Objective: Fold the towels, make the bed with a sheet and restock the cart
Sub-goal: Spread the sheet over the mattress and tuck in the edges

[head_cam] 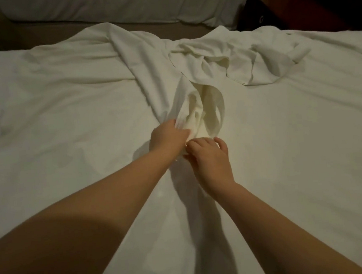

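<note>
As the left hand [169, 138] and right hand [211, 158] gripped the crumpled white terry towel [192, 80] by its near end on the white-sheeted bed [62, 104], folding seemed barely begun, needing it spread flat.

Dim warm light; arm shadows on sheet [287, 148]; wide-angle edge distortion.

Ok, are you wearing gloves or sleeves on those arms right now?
No. Both forearms are bare to the frame edge, with no sleeves in view. The left hand and right hand are bare too: no gloves, watch or bracelet visible.
</note>
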Demonstrator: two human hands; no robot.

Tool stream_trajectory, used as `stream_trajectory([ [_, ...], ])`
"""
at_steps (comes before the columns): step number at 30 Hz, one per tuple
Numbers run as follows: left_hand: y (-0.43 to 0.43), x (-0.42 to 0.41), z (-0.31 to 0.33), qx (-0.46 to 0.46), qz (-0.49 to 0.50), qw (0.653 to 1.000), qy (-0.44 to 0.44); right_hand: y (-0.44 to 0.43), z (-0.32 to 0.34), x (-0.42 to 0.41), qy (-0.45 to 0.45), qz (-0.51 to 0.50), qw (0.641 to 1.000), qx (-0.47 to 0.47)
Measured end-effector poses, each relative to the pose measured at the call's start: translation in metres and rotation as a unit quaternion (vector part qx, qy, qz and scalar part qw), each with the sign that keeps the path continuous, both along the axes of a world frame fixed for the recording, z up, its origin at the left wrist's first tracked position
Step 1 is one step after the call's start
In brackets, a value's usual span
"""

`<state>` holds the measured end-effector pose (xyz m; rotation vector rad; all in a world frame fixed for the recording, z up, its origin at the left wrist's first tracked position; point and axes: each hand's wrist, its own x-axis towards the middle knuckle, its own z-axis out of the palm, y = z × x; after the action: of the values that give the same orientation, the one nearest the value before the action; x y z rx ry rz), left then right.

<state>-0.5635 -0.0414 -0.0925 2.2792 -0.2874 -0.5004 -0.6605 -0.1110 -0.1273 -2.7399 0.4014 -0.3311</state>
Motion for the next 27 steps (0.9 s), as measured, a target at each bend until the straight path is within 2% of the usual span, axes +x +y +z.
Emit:
stream_trajectory([
  [2, 0.002, 0.012, -0.008, 0.008, 0.070, 0.997, -0.027, 0.000, -0.003, -0.001, 0.022, -0.020, 0.999, 0.034],
  [5, 0.026, 0.027, -0.017, -0.050, 0.175, 0.982, -0.057, -0.008, -0.012, -0.007, 0.051, -0.071, 0.995, 0.044],
  [7, 0.050, 0.032, -0.022, -0.077, 0.200, 0.972, -0.099, -0.015, -0.019, -0.011, 0.066, -0.087, 0.993, 0.055],
  [11, 0.085, 0.034, -0.022, -0.066, 0.137, 0.974, -0.169, -0.015, -0.020, -0.004, 0.045, -0.017, 0.999, 0.019],
  [17, 0.121, 0.032, -0.018, -0.008, 0.037, 0.977, -0.210, -0.015, -0.006, 0.007, 0.118, -0.008, 0.992, 0.037],
  [22, 0.173, 0.015, -0.025, 0.184, -0.117, 0.955, -0.202, -0.037, 0.021, -0.002, 0.119, 0.008, 0.993, -0.019],
  [27, 0.234, -0.012, -0.017, 0.233, -0.159, 0.926, -0.252, -0.042, 0.060, -0.029, 0.149, 0.027, 0.985, -0.084],
])
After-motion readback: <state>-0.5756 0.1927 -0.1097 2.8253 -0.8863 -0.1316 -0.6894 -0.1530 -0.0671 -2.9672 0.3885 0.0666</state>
